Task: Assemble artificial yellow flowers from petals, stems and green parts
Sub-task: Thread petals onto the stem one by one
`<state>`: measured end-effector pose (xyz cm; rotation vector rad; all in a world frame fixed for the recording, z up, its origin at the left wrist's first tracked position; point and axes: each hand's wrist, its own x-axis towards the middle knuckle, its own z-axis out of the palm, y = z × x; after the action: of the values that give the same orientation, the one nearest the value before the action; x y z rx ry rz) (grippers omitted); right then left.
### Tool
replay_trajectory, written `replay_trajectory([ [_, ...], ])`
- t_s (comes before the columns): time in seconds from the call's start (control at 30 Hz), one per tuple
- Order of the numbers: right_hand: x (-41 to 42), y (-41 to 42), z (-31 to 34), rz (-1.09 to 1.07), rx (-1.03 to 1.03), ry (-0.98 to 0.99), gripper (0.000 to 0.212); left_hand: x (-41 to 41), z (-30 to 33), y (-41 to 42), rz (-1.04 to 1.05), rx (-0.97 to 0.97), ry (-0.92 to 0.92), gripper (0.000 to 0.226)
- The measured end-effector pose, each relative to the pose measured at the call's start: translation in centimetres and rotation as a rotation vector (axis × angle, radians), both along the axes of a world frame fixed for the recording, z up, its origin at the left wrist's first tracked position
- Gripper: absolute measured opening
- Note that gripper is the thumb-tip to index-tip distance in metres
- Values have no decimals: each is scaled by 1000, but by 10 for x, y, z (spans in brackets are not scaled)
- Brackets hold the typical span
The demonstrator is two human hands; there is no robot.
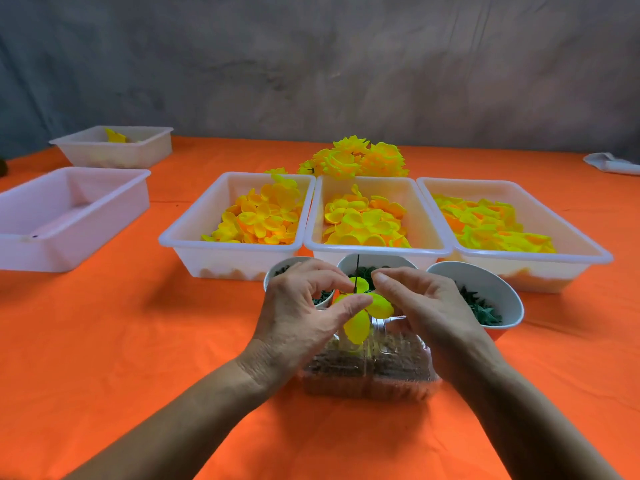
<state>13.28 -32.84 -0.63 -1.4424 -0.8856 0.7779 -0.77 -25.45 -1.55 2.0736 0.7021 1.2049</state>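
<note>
A yellow petal piece with several lobes sits on a thin dark stem that sticks up between my hands. My left hand pinches the petal piece from the left with thumb and fingers. My right hand holds it from the right, fingers curled over its top. Both hands hover over a clear plastic box of brown stems. Behind them stand three white bowls of dark green parts. Three white trays of loose yellow petals line up beyond the bowls.
Finished yellow flowers lie behind the middle tray. An empty white tray and another with a yellow piece stand at the left on the orange tablecloth. A white cloth lies at the far right.
</note>
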Motion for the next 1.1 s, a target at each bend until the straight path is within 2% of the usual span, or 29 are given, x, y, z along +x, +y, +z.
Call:
replay_trajectory([
  [0.1,0,0,1,9,-9,-3,6,0,-1,4,-18,-42,3,1],
  [0.23,0,0,1,33,-51,3,22,-5,-2,7,-107,-41,93,7],
  [0.4,1,0,2,71,-82,22,27,-6,-1,7,-111,-42,104,7],
  [0.53,-1,0,1,95,-100,29,28,-5,1,8,-115,-49,104,17],
  [0.63,-1,-1,0,120,-116,17,25,-6,0,11,-87,-38,81,14],
  [0.77,-1,-1,1,114,-95,58,10,-7,-1,14,-118,-63,83,11],
  [0.87,-3,0,0,96,-87,63,10,-5,0,13,-103,-44,46,15],
  [0.97,-4,0,-2,83,-83,49,10,-5,1,14,-93,-71,10,8],
  [1.1,-5,0,-2,80,-75,21,11,-6,3,17,-122,-64,77,13],
])
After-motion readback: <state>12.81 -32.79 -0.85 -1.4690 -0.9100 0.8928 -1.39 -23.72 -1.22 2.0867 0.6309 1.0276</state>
